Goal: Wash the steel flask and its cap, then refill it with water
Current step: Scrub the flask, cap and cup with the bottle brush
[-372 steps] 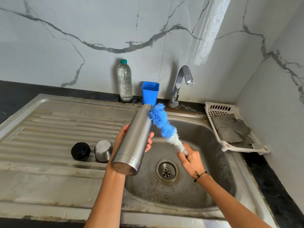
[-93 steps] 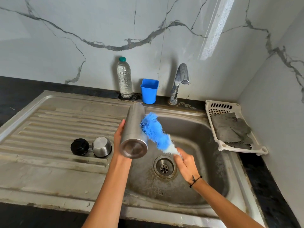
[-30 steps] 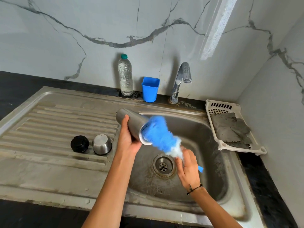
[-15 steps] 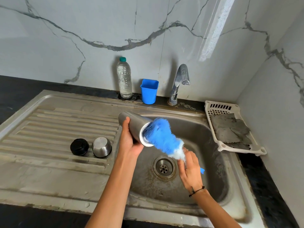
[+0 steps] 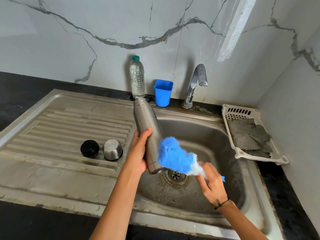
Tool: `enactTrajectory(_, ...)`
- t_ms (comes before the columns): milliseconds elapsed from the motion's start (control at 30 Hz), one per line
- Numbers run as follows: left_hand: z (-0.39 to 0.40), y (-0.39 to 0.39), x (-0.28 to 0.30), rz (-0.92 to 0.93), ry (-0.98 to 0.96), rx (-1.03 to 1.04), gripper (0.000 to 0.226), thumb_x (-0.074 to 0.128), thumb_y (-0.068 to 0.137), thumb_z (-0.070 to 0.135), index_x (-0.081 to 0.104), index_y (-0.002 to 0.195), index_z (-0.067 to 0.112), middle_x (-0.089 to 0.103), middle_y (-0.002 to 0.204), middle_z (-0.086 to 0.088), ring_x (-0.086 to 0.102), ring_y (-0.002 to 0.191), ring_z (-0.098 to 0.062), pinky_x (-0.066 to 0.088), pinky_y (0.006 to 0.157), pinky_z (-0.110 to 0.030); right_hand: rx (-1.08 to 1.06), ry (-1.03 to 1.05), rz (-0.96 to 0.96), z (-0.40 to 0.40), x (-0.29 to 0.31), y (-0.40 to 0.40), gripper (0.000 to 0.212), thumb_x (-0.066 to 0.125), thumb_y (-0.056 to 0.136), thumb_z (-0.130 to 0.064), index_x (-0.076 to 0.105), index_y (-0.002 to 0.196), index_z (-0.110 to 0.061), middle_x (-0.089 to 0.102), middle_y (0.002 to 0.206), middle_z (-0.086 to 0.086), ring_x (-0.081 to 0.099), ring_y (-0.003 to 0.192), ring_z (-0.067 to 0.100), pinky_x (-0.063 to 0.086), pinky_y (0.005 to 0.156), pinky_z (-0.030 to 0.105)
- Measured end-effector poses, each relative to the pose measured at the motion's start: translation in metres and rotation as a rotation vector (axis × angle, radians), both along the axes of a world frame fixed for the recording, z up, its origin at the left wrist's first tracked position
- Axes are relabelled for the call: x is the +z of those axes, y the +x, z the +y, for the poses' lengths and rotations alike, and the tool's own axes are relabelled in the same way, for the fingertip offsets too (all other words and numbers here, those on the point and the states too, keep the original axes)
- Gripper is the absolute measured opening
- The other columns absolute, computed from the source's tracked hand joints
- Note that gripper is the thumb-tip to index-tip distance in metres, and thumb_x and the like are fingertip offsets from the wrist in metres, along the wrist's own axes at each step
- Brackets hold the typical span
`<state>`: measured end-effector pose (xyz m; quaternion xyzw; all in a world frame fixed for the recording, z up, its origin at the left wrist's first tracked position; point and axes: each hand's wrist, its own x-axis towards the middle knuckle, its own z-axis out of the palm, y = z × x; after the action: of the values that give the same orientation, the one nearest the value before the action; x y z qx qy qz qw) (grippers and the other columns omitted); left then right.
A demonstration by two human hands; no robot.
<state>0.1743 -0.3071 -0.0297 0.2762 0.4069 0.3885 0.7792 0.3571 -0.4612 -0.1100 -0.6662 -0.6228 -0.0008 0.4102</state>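
While the left hand (image 5: 138, 151) is curling its fingers and thumb around the lower body of the steel flask (image 5: 147, 129), the right hand (image 5: 210, 182) is gripping the handle of a blue bottle brush (image 5: 174, 157), fingers closed round it. Brush bristles are pressing against the flask's side near its base (blurred there). Half a second ago the flask was lying nearly level with the brush at its base; now it is standing steeper, mouth pointing away, over the sink (image 5: 199, 129). On the draining board, a black cap (image 5: 89, 148) and steel cup (image 5: 112, 149) are sitting side by side.
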Motion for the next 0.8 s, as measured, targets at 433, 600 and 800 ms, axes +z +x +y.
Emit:
enactTrajectory(433, -0.001, -0.020, -0.008, -0.091, -0.133, -0.340, 0.058, 0.058, 0.079, 0.053, 0.059, 0.114, 0.006, 0.071, 0.086, -0.013, 0.070, 0.076, -0.025, 0.054, 0.072, -0.038, 0.174, -0.017, -0.067, 0.020, 0.010, -0.003, 0.006, 0.041, 0.083, -0.017, 0.042, 0.082, -0.023, 0.029, 0.080, -0.023, 0.029, 0.068, -0.001, 0.026, 0.063, 0.013)
enactTrajectory(600, -0.004, -0.026, -0.008, -0.100, -0.063, -0.530, 0.063, 0.069, 0.069, 0.053, 0.068, 0.109, 0.004, 0.068, 0.102, -0.019, 0.069, 0.081, -0.029, 0.057, 0.069, -0.035, -0.101, -0.092, 0.056, 0.051, 0.025, 0.008, 0.028, 0.035, 0.086, -0.043, 0.049, 0.081, -0.019, 0.045, 0.060, -0.010, 0.044, 0.055, 0.012, 0.037, 0.053, 0.028)
enactTrajectory(800, -0.008, -0.033, -0.011, -0.254, -0.114, -0.415, 0.054, 0.052, 0.084, 0.046, 0.061, 0.110, 0.000, 0.066, 0.093, -0.023, 0.066, 0.078, -0.030, 0.054, 0.082, -0.040, -0.140, -0.153, 0.022, 0.067, 0.040, 0.013, 0.030, 0.032, 0.086, -0.044, 0.046, 0.082, -0.018, 0.045, 0.061, -0.005, 0.045, 0.057, 0.017, 0.030, 0.052, 0.027)
